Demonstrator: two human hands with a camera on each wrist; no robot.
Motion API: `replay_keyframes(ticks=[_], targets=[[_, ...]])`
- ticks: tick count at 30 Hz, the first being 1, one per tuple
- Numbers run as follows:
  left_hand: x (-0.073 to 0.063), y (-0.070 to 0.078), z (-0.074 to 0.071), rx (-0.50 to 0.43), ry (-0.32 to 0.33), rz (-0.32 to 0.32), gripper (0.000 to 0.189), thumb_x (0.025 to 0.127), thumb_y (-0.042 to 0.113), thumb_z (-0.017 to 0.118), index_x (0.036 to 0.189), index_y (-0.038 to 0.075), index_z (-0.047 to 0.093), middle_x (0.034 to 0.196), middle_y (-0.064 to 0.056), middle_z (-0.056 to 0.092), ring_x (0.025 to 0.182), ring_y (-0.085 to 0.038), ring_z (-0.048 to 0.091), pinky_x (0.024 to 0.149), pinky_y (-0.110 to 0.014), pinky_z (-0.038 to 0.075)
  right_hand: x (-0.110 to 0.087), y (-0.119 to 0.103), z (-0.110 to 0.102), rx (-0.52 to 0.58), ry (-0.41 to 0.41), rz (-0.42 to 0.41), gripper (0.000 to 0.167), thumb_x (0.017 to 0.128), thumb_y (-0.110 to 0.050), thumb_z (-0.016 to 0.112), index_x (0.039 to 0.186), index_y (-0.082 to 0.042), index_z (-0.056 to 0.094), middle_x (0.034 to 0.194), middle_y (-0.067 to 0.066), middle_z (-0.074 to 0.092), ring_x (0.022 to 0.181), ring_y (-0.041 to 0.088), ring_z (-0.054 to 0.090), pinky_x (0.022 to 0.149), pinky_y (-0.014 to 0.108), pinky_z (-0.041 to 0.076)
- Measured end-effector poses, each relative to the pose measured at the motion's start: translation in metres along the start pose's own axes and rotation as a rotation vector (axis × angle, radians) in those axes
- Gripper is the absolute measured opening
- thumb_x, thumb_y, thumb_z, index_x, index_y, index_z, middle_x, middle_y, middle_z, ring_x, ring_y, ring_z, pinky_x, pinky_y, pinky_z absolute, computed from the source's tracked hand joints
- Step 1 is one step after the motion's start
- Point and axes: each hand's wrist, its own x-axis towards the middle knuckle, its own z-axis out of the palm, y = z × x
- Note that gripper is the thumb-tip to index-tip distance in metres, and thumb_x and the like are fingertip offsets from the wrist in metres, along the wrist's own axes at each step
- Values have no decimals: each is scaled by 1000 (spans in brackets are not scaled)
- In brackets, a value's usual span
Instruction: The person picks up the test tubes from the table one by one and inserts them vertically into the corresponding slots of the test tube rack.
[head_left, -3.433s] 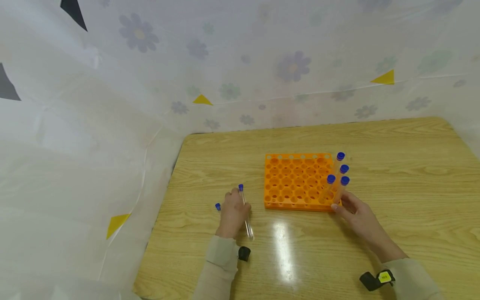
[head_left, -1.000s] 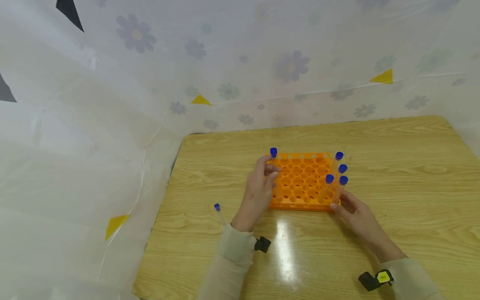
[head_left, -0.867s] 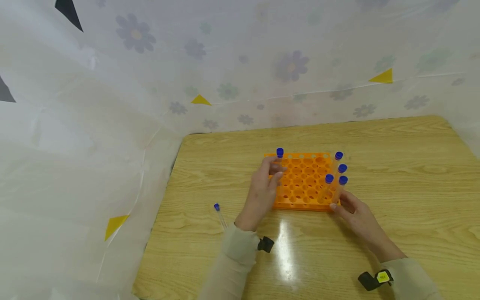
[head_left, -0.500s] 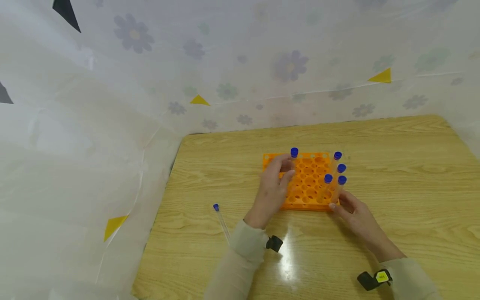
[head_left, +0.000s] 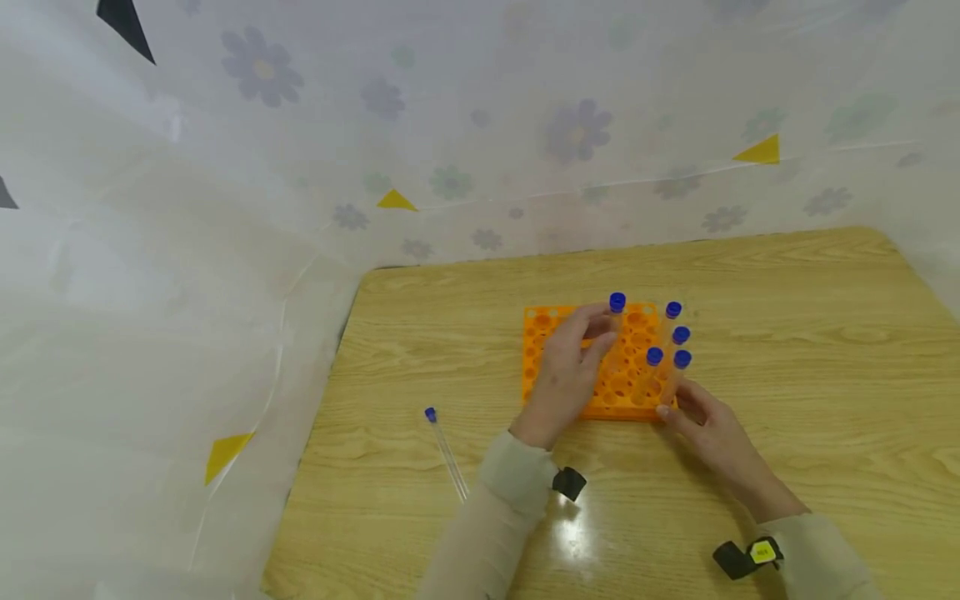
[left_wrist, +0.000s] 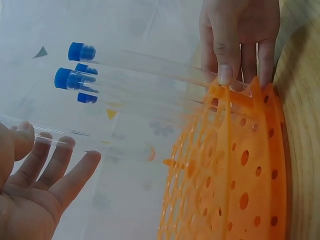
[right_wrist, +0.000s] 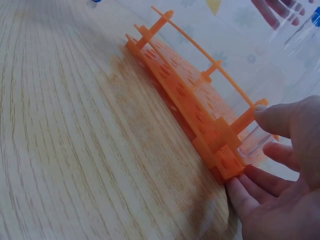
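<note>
A clear test tube with a blue cap [head_left: 617,302] stands upright in the pinch of my left hand [head_left: 567,371], over the middle of the orange test tube rack [head_left: 534,360]. In the left wrist view the held tube [left_wrist: 75,133] passes between thumb and fingers, its lower end close to the rack's top tier. My right hand [head_left: 712,429] grips the rack's near right corner, thumb on the upper bar and fingers underneath, as the right wrist view shows. Several blue-capped test tubes [head_left: 673,310] stand in the holes at the rack's right end.
Another blue-capped test tube [head_left: 448,458] lies on the wooden table [head_left: 390,350] left of the rack, its lower end beside my left sleeve [head_left: 487,525]. A pale flowered curtain [head_left: 480,150] hangs behind and left of the table.
My left hand has picked up a test tube from the table's left side, brought it upright over the rack and carried it rightward across it. The right hand stays at the corner.
</note>
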Motion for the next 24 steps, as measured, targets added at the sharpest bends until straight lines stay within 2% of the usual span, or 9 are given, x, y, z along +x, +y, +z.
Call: replay_keyframes(ticks=[11, 24], targets=[[9, -3, 15, 20, -47, -20, 40, 105, 38, 41, 138, 19, 51, 125, 1, 64, 115, -5, 60, 91, -17, 53, 0, 2, -1, 1, 6, -13, 77, 101, -50, 50, 158, -7, 20, 162, 21, 25, 145, 46, 28, 112, 66, 27], [11, -12, 28, 8, -74, -71, 32, 104, 32, 46, 133, 20, 54, 122, 4, 65, 112, -2, 59, 88, -14, 53, 1, 0, -1, 8, 12, -33, 75, 101, -47, 52, 158, -9, 22, 160, 22, 28, 144, 47, 30, 111, 67, 28]])
